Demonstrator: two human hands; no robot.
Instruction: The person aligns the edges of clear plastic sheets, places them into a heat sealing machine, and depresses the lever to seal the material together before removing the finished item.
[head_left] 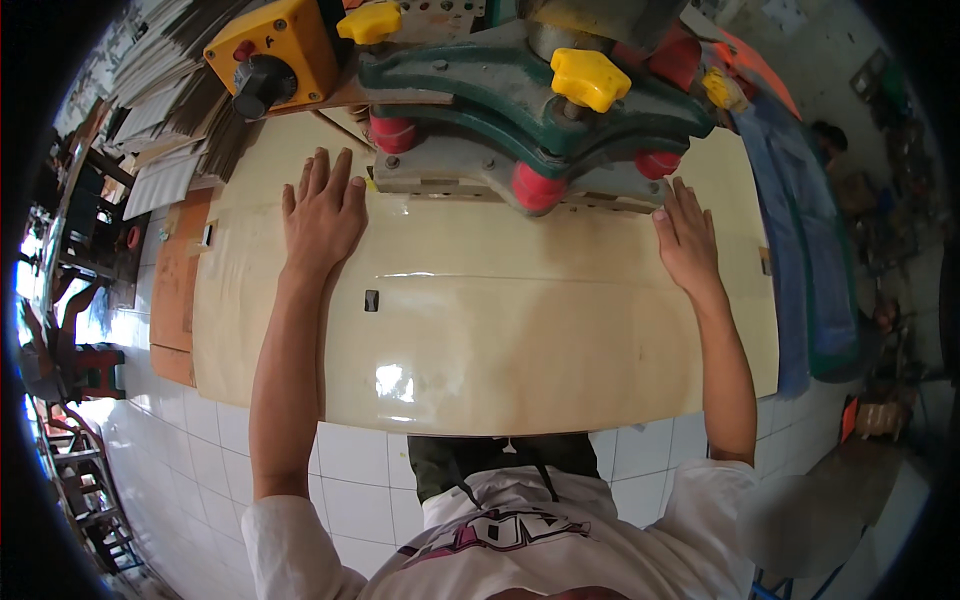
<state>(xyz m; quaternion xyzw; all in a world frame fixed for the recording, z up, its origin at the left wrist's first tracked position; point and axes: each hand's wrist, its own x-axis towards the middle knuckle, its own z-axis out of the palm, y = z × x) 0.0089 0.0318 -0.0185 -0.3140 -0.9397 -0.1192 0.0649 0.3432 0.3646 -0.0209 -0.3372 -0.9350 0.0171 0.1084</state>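
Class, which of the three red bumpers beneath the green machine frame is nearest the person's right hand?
The rightmost bumper, just beyond the right hand's fingers; the other two sit farther left, away from it.

You've got a smooth, glossy tabletop, dull scuffed metal press plate, matt plastic yellow knob, matt cloth shirt, shiny floor tiles

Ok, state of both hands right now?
Left hand: open, palm down on the cream worktop, holding nothing visible.
Right hand: open, beside the grey metal plate, holding nothing visible.
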